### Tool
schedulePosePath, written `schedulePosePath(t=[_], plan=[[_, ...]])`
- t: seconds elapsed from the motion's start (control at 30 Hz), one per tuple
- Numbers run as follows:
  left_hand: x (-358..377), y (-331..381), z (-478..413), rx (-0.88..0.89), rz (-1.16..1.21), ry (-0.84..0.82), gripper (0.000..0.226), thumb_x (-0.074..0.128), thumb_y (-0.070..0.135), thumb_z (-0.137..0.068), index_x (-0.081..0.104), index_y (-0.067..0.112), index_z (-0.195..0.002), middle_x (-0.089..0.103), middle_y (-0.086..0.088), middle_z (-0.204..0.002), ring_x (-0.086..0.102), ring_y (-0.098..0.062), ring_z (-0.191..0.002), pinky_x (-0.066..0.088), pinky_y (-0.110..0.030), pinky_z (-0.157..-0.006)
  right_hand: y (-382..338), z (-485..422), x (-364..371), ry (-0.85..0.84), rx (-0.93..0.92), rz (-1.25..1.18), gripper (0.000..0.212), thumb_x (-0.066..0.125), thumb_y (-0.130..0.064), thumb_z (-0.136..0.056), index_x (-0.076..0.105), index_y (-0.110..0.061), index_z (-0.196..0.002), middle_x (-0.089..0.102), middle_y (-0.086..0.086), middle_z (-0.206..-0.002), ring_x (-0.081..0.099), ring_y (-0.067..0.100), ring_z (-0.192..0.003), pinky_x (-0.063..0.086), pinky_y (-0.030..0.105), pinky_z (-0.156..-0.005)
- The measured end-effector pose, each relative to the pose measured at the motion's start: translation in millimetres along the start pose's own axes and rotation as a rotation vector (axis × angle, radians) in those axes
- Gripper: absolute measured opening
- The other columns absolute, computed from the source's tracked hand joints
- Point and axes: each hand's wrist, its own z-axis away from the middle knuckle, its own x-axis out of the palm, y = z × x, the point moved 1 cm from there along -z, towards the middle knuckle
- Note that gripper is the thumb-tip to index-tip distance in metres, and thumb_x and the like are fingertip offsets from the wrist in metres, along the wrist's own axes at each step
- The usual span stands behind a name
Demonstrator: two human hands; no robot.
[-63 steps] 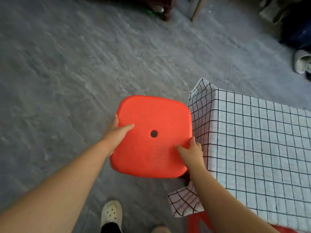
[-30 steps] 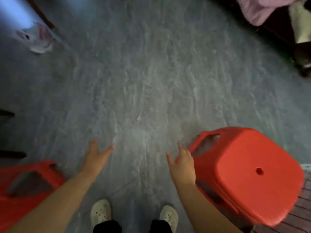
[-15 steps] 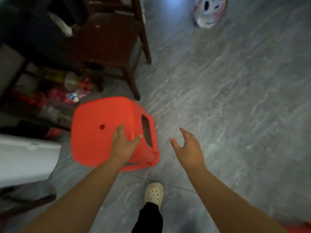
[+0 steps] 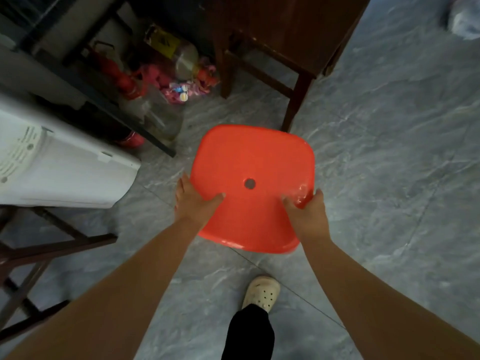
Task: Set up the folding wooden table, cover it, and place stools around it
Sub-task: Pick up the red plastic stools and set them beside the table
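Observation:
A red plastic stool (image 4: 249, 162) with a small round hole in its seat is in the middle of the head view, seen from above over the grey floor. My left hand (image 4: 193, 203) grips its left edge, thumb lying on the seat and fingers down the side. My right hand (image 4: 307, 214) grips the near right corner, thumb on top. The stool's legs are hidden under the seat. The folding table and its checked cloth are out of view.
A dark wooden chair (image 4: 291, 45) stands just beyond the stool. A white appliance (image 4: 57, 167) sits at left, with bottles and pink clutter (image 4: 179, 84) behind it. Dark crossed wooden legs (image 4: 39, 258) are at lower left. My shoe (image 4: 262, 292) is below the stool.
I turned from the covered table, where one stool was set down, to a second red stool. My left hand touched it first; now both hands hold its seat edges.

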Motion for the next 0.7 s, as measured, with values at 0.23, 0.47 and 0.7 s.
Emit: schedulePosePath(t=[0.23, 0.47, 0.7], plan=[[4, 22, -12, -0.136, 0.109, -0.009, 0.107, 0.084, 0.048, -0.057, 0.03, 0.008, -0.14, 0.042, -0.019, -0.139, 0.042, -0.035, -0.127, 0.037, -0.045, -0.105, 6, -29, -6, -0.109, 0.144, -0.142, 0.084, 0.079, -0.049, -0.058, 0.049, -0.01, -0.126, 0.063, 0.009, -0.118, 0.061, 0.026, -0.105, 0.049, 0.045, -0.094], [40, 108, 59, 0.013, -0.013, 0.077, 0.102, 0.08, 0.042, -0.067, 0.023, 0.01, -0.145, 0.032, -0.02, -0.141, 0.027, -0.035, -0.132, 0.024, -0.04, -0.107, 27, -45, -92, -0.019, 0.228, -0.289, 0.098, 0.075, -0.061, -0.04, 0.053, -0.011, -0.121, 0.064, 0.007, -0.114, 0.062, 0.026, -0.102, 0.049, 0.045, -0.093], [106, 256, 193, 0.247, -0.032, -0.071, 0.1, 0.075, 0.055, -0.058, 0.038, 0.009, -0.139, 0.045, -0.02, -0.136, 0.041, -0.035, -0.128, 0.031, -0.045, -0.109, 95, -5, -302, 0.117, 0.314, -0.445, 0.098, 0.077, -0.058, -0.04, 0.058, -0.005, -0.12, 0.066, 0.01, -0.113, 0.064, 0.026, -0.101, 0.051, 0.043, -0.092]])
